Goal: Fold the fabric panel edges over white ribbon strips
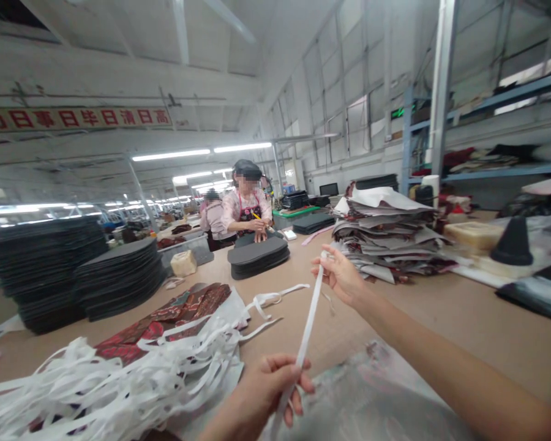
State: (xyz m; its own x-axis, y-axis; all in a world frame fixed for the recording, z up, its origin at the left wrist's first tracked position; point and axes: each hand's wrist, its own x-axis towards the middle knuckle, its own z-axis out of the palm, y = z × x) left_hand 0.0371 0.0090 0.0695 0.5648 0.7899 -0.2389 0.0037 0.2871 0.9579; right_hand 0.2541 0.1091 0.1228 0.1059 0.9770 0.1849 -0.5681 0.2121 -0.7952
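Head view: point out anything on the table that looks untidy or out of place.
The tangled heap of narrow white fabric strips looks untidy: some trail onto the brown tabletop. The stack of grey and brown sheets is ragged too, jutting unevenly. Nothing looks clearly damaged.

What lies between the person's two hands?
A straight length of white strip runs from the left hand to the right hand, shown in the head view.
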